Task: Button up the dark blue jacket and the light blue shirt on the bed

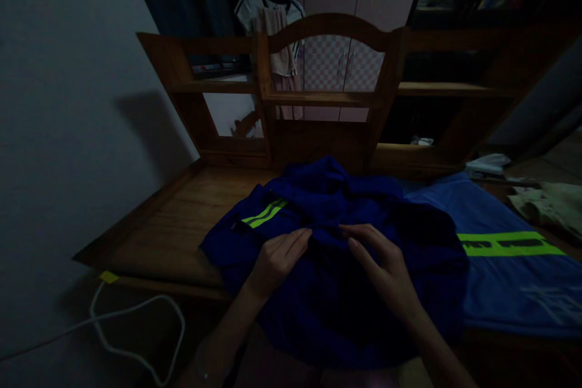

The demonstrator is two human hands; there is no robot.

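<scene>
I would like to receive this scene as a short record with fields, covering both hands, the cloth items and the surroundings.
Left hand: left hand at the dark blue cloth garment, fingers close together; grip unclear
Right hand: right hand at the same garment, thumb and index finger apart
Garment detail: yellow-green stripes
Right side: lighter blue cloth with yellow-green band
Support: brown wooden surface
Behind: brown wooden shelf unit
Lighting: dim
</scene>
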